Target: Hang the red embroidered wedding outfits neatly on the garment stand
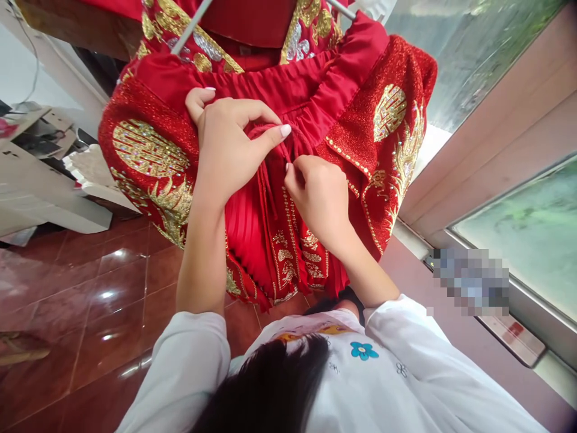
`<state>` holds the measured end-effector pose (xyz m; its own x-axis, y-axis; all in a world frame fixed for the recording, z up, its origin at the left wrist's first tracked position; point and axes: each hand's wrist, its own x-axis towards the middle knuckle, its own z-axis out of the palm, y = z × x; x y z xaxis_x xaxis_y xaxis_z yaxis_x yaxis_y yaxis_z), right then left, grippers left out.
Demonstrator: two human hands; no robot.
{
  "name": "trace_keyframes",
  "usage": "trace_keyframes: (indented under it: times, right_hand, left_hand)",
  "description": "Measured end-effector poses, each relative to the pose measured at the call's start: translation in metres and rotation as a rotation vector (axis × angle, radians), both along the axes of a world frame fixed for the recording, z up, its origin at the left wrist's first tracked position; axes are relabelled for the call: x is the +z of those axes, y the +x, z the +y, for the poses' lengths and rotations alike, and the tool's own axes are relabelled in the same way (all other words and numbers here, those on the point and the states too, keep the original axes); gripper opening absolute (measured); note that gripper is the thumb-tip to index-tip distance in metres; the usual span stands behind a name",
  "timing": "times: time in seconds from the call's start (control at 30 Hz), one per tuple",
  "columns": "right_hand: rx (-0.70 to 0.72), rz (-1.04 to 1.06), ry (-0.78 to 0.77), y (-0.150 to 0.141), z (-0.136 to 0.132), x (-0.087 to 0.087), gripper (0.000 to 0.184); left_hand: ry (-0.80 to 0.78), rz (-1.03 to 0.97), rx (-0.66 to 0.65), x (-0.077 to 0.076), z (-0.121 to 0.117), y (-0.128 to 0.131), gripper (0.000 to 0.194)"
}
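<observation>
A red garment (311, 123) with a gathered satin waistband hangs in front of me, over a glittery red jacket (151, 114) with gold embroidery. At the middle of the waistband, my left hand (232, 141) pinches a red cord (265, 180) between thumb and index finger. Just below and to the right, my right hand (322, 195) is closed, its fingertips pressed together on the same cord. Two cord ends dangle under my hands, beside a pleated red panel (246, 231). Part of the cord is hidden by my fingers.
Pale rods (193, 27), like a hanger, show at the garment's top. Glass window panels (527, 222) stand on the right, with a phone (514, 337) on the ledge. At left are white machine-like parts (67, 192) above a glossy tiled floor (112, 288).
</observation>
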<state>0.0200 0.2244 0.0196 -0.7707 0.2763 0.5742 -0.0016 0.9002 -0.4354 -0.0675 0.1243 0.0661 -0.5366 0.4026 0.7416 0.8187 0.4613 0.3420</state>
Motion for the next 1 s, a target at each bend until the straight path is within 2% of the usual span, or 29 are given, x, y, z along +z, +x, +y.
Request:
trace_keyframes:
  times: [0.13,0.33,0.4,0.53,0.63,0.73,0.83,1.0]
  right_hand:
    - [0.042,-0.077,0.067,0.006,0.011,-0.001,0.028]
    - [0.114,-0.123,0.093,0.014,0.023,-0.013,0.027]
    - [0.123,-0.041,0.061,0.018,0.024,-0.017,0.030]
    - [0.074,0.261,-0.024,0.024,0.025,-0.017,0.030]
    - [0.065,0.328,-0.050,0.019,0.031,-0.018,0.033]
    - [0.085,0.331,-0.002,0.000,0.041,-0.025,0.038]
    - [0.091,0.345,0.048,-0.017,0.051,-0.034,0.035]
    - [0.144,0.374,0.073,-0.013,0.057,-0.031,0.024]
  left_hand:
    - [-0.076,0.030,0.028,0.001,-0.001,0.000,0.040]
    - [-0.112,0.027,0.060,0.002,-0.001,-0.001,0.061]
    - [-0.121,0.039,0.088,0.001,-0.001,0.000,0.064]
    - [-0.130,0.077,0.140,-0.001,0.001,0.003,0.069]
    - [-0.159,0.105,0.148,-0.002,0.002,0.003,0.073]
    - [-0.164,0.152,0.096,-0.003,-0.001,0.001,0.071]
    - [-0.108,0.236,0.000,-0.007,-0.010,-0.003,0.057]
    - [-0.008,0.346,-0.049,-0.020,-0.026,-0.007,0.041]
